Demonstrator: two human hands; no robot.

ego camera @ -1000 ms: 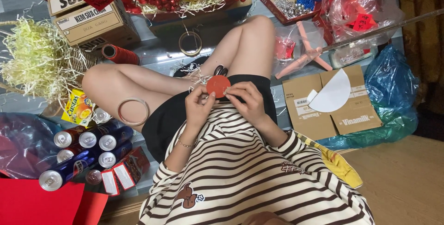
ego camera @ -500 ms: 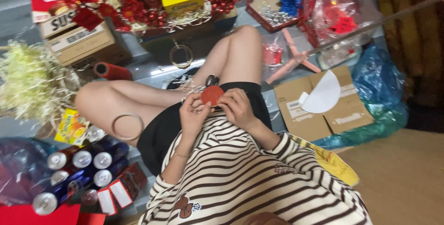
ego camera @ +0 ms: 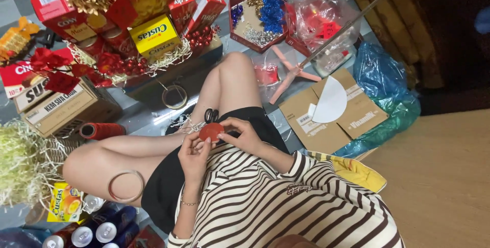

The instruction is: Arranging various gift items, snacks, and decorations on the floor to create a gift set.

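I sit on the floor in a striped top with my bare legs folded in front of me. My left hand [ego camera: 194, 153] and my right hand [ego camera: 246, 134] meet over my lap. Together they pinch a small round red piece [ego camera: 210, 131], the left from below, the right from the side. Black-handled scissors [ego camera: 211, 115] lie on my thigh just beyond the red piece. Some pale shredded strands [ego camera: 188, 124] rest beside them.
A gift basket [ego camera: 168, 74] of red and yellow boxes stands beyond my knees. Around it lie a red thread spool [ego camera: 102, 130], two tape rings [ego camera: 175, 96] [ego camera: 126, 186], drink cans [ego camera: 97, 231], flattened cardboard [ego camera: 352, 120] with a white half-circle [ego camera: 331, 100], and a blue plastic bag [ego camera: 383, 77].
The view has tilted, so the basket and boxes sit lower in the frame. Both hands stay at my lap on the red piece, fingers shifting slightly.
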